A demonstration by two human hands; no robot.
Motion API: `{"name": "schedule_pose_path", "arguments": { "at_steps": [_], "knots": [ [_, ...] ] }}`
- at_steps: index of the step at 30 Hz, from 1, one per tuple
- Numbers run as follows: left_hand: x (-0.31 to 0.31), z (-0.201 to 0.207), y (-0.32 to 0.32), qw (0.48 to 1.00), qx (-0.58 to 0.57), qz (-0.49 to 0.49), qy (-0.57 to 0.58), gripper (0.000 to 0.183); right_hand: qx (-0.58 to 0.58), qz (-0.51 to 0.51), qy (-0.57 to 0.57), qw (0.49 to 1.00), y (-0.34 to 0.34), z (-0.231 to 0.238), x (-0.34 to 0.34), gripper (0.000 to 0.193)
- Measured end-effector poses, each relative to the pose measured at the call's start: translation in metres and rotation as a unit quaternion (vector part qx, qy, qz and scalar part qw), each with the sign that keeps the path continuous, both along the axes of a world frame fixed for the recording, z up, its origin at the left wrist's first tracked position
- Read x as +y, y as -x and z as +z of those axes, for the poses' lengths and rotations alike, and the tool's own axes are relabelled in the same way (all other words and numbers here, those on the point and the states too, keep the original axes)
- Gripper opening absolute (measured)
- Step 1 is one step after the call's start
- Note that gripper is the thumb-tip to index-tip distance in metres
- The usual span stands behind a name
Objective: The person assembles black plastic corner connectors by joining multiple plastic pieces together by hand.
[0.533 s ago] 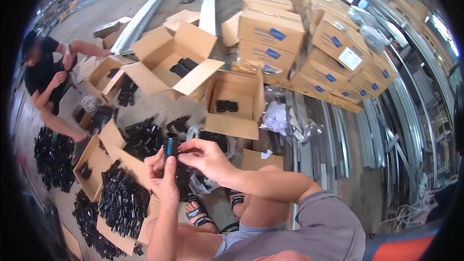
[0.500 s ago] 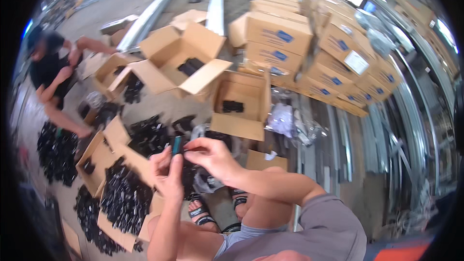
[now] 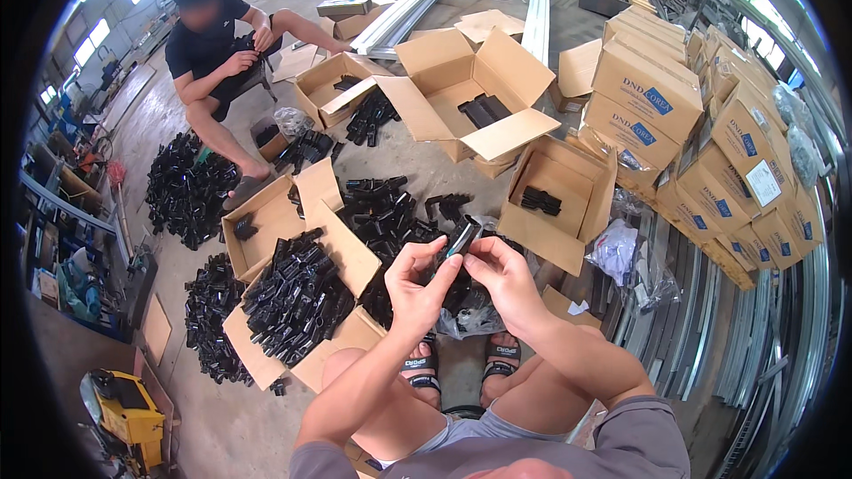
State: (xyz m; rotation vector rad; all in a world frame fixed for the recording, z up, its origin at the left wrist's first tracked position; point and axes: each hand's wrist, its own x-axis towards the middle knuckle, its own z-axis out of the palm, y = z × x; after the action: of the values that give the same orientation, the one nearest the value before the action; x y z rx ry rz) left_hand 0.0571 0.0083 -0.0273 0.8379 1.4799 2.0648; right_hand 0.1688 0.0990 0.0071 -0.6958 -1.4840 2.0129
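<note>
Out in front of my knees, my left hand (image 3: 415,288) is closed around a small black plastic part (image 3: 463,235), tilted up and away from me. A thin greenish strip shows along its side. My right hand (image 3: 506,277) pinches the part's near right side with thumb and fingertips. Whether a smaller piece sits between those fingertips is hidden. Beneath my hands lies a heap of similar black parts (image 3: 377,213), partly covered by my left hand. An open carton (image 3: 257,253) filled with more black parts (image 3: 297,297) stands left of my left forearm.
Open cartons (image 3: 555,200) with a few black parts stand ahead. Stacked closed cartons (image 3: 643,93) are at the right, beside long metal profiles (image 3: 683,337). At the upper left, a seated person (image 3: 209,44) handles a black part. A yellow machine (image 3: 129,417) is at lower left.
My view has swung left, so the scene sits further right. The black part has been turned, its end now tipped up and away, and my right fingers have come round to its near side.
</note>
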Motion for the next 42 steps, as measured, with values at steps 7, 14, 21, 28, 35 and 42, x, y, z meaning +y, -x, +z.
{"name": "schedule_pose_path", "arguments": {
  "at_steps": [7, 14, 21, 28, 35, 42],
  "knots": [
    [0.005, -0.003, -0.003, 1.000, 0.009, 0.003, -0.003, 0.023, 0.005, -0.020, 0.081, 0.996, -0.002, 0.001, 0.002, 0.016],
    [0.005, 0.003, -0.004, 1.000, 0.003, 0.006, -0.028, 0.023, 0.001, -0.024, 0.034, 0.999, -0.001, -0.006, -0.001, 0.016],
    [0.002, 0.002, -0.004, 1.000, 0.001, -0.009, -0.007, 0.024, 0.035, -0.005, 0.050, 0.998, -0.004, -0.004, 0.001, 0.016],
    [0.002, 0.005, -0.005, 0.999, -0.013, 0.003, -0.030, 0.024, 0.062, -0.063, -0.010, 0.996, 0.002, -0.008, -0.005, 0.017],
    [0.001, 0.006, -0.005, 1.000, -0.018, 0.005, -0.020, 0.024, 0.015, -0.002, 0.052, 0.999, -0.003, -0.009, 0.004, 0.016],
    [0.002, 0.008, -0.006, 0.999, -0.025, -0.005, -0.021, 0.023, 0.066, -0.016, -0.043, 0.997, -0.004, -0.010, 0.002, 0.018]
  ]
}}
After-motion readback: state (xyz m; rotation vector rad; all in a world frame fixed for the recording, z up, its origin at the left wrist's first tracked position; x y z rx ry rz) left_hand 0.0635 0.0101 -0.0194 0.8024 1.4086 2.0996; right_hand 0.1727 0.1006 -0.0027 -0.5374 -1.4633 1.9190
